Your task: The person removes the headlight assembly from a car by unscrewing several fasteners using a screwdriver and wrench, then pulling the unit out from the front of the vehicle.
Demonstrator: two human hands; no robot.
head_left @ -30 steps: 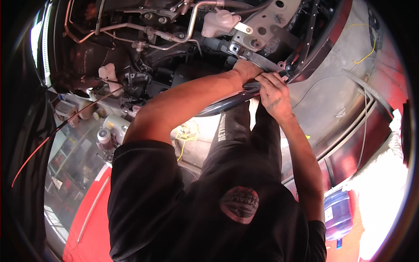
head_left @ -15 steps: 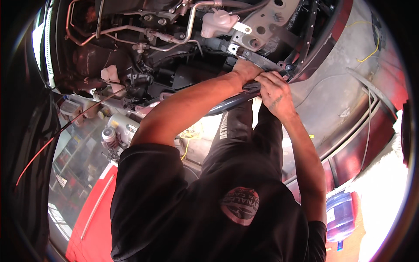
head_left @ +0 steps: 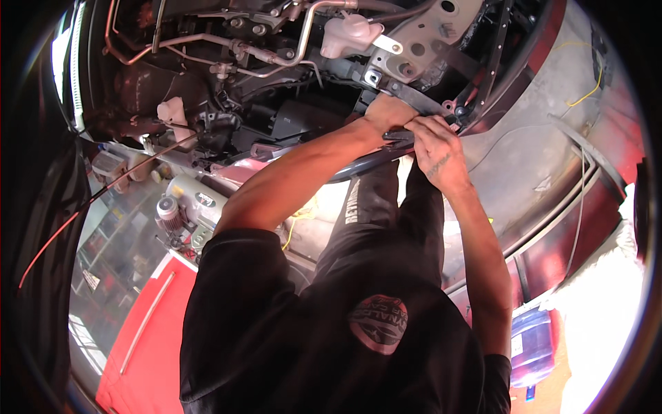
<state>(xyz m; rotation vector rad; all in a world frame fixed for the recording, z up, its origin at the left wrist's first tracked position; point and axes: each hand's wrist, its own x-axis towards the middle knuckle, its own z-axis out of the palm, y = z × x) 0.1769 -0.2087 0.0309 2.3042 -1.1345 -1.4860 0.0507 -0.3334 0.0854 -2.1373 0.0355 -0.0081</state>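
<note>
At the front corner of a car's open engine bay, my left hand (head_left: 390,112) reaches down behind the dark front trim (head_left: 365,163). Its fingers are hidden below a metal bracket (head_left: 422,101). Beside it, my right hand (head_left: 439,148) is closed, fingertips pressed together at the trim's upper edge, close to my left wrist. What those fingers hold, if anything, is too small to make out. A whitish plastic reservoir (head_left: 349,36) sits in the bay beyond my hands, next to a pale metal panel with round holes (head_left: 433,41).
Metal pipes (head_left: 200,40) cross the bay on the left. A thin rod (head_left: 131,181) slants past its left side. Below stand a machine with a motor (head_left: 169,212) and a red panel (head_left: 148,331). A blue plastic bottle (head_left: 534,348) lies at lower right; a hose (head_left: 579,207) hangs nearby.
The view has shifted slightly. My hands stay at the same corner, with my right fingers still closed at the trim's edge. Nothing is visibly taken or let go.
</note>
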